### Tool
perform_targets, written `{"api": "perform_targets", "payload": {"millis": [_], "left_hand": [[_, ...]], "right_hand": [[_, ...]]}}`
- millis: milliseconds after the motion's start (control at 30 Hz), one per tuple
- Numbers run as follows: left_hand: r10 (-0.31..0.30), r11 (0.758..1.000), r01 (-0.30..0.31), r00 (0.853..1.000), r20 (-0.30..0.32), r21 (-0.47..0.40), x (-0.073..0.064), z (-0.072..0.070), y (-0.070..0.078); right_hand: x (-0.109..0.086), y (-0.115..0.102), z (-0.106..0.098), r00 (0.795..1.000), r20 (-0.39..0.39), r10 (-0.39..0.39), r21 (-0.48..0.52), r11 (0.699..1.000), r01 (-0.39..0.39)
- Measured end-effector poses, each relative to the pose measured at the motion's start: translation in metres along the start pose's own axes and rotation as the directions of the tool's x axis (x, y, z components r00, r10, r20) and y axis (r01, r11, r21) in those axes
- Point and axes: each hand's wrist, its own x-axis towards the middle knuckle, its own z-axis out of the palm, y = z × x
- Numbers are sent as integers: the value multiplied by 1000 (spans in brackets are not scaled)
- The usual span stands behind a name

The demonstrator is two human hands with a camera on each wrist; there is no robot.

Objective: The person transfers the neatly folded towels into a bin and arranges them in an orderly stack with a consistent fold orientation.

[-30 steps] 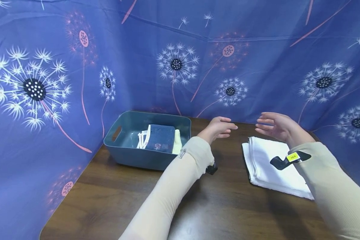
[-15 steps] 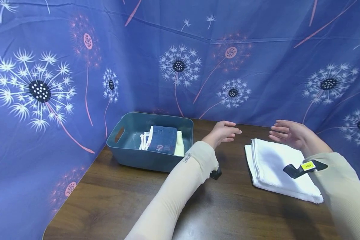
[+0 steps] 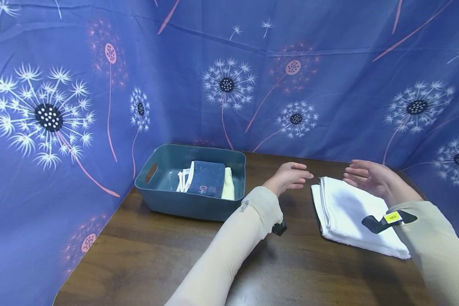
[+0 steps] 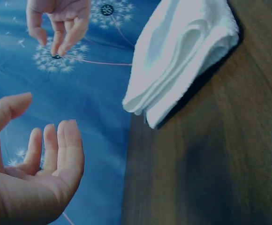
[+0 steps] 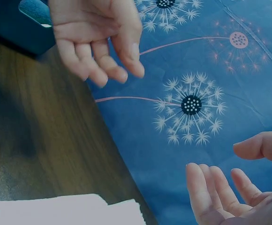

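My left hand (image 3: 290,177) hangs in the air between the bin and the towel, its fingers loosely bent and holding nothing. Above the far part of a folded white towel (image 3: 361,216) hovers my right hand (image 3: 378,180), also holding nothing, palm turned toward the left. The towel lies on the table with a dark layer at its left edge; the left wrist view shows the white folds (image 4: 183,61) stacked over that dark layer. A gap separates the two hands, and neither touches the towel.
A blue-grey plastic bin (image 3: 183,208) stands at the left. Inside are a folded dark blue cloth (image 3: 206,178) with pink marks, white straps (image 3: 182,180) and a pale yellow cloth (image 3: 228,185). A blue dandelion-print curtain (image 3: 176,63) borders the wooden table (image 3: 157,255).
Over the last second my right hand has moved a little right relative to the towel. My left hand has lowered slightly and shifted right. Towel and bin stay in place.
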Motion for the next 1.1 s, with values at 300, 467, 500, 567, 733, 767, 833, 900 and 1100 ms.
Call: {"api": "perform_targets", "payload": {"millis": [300,467,500,567,733,767,833,900,1100], "left_hand": [[0,1000,0,1000,1,-26,9,8,-14],[-21,999,20,1000,-11,-29,9,5,-21],[-23,999,23,1000,-15,-29,8,5,-22],[-24,999,23,1000,-11,-32,8,4,-24],[-20,1000,20,999,29,-5,8,6,-31],[-22,1000,22,999,38,0,9,7,-33],[-26,1000,26,998,52,7,10,10,-37],[-29,1000,29,997,66,9,12,12,-42],[-33,999,34,996,80,-4,15,23,-50]], "right_hand": [[-3,5,-8,999,16,-30,-10,999,31],[-3,6,-8,999,-16,-29,-85,996,28],[-2,7,-8,999,-17,-32,-91,995,30],[-3,7,-9,999,-9,-41,-80,996,40],[-4,13,-17,998,5,-67,-58,996,67],[-4,14,-19,998,7,-67,-58,996,67],[-6,17,-22,998,9,-70,-65,995,70],[-7,19,-26,997,12,-70,-50,996,70],[-12,24,-36,997,2,-80,-13,997,80]]}}
